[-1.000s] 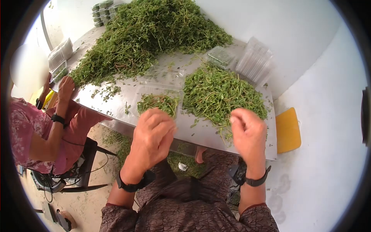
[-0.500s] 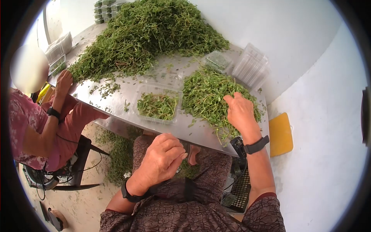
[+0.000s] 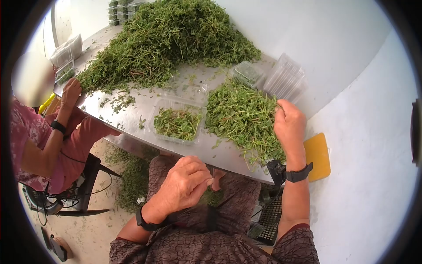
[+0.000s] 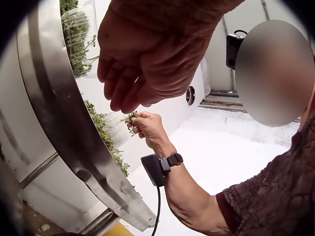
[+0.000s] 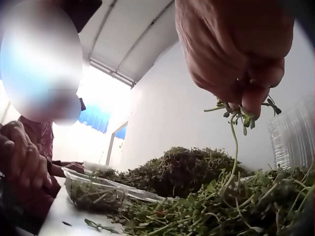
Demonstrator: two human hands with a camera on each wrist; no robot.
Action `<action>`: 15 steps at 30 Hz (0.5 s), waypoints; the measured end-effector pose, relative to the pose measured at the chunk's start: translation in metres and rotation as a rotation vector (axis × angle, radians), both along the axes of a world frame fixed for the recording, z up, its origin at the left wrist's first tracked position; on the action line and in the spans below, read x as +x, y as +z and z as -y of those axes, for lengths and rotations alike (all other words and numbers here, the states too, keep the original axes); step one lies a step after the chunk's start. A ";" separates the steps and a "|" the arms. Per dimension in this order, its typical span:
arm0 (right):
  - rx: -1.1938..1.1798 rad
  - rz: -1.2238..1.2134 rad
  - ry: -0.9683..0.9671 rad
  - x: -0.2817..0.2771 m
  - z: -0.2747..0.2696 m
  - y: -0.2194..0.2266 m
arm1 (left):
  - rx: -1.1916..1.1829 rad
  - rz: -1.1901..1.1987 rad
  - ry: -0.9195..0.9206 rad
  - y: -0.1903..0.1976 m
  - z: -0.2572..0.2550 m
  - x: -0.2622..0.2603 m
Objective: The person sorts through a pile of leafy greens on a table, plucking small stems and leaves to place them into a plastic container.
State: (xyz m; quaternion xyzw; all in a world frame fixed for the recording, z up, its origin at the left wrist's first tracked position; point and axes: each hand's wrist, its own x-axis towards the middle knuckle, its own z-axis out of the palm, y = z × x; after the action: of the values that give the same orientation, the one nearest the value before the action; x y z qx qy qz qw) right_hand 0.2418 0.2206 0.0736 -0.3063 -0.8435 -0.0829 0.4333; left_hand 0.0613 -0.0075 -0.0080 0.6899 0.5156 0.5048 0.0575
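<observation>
Over the right edge of a loose pile of green sprigs, my right hand pinches a small bunch of leafy greens between thumb and fingers. In the right wrist view one long stem hangs from it down to the pile. My left hand hangs in front of the table edge, above my lap, its fingers loosely curled; nothing shows in it in the left wrist view. An open clear plastic box, partly filled with greens, sits on the table left of the pile.
A large heap of greens covers the back of the metal table. Stacked clear containers and a box of greens stand behind the pile. Another person sits at left. A black crate is beside my legs.
My left hand has dropped from over the table edge to above my lap. My right hand reached into the pile, then moved right and now pinches greens.
</observation>
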 end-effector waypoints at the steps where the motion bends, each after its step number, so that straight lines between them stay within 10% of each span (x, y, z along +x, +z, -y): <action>1: 0.001 0.001 0.001 0.000 0.000 0.000 | 0.004 0.023 -0.015 0.001 -0.001 0.000; 9: -0.919 -0.507 0.172 0.002 0.006 0.008 | -0.226 0.362 -0.130 0.024 -0.008 0.008; 15: -1.076 -0.637 0.312 0.003 0.024 0.006 | -0.553 0.784 -0.229 0.023 -0.031 0.020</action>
State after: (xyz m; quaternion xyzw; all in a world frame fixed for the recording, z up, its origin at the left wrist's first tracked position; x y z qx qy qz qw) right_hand 0.2449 0.1964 0.0791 -0.3642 -0.6318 0.5107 0.4553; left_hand 0.0815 0.0236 0.0145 0.4591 0.4907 0.5613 0.4831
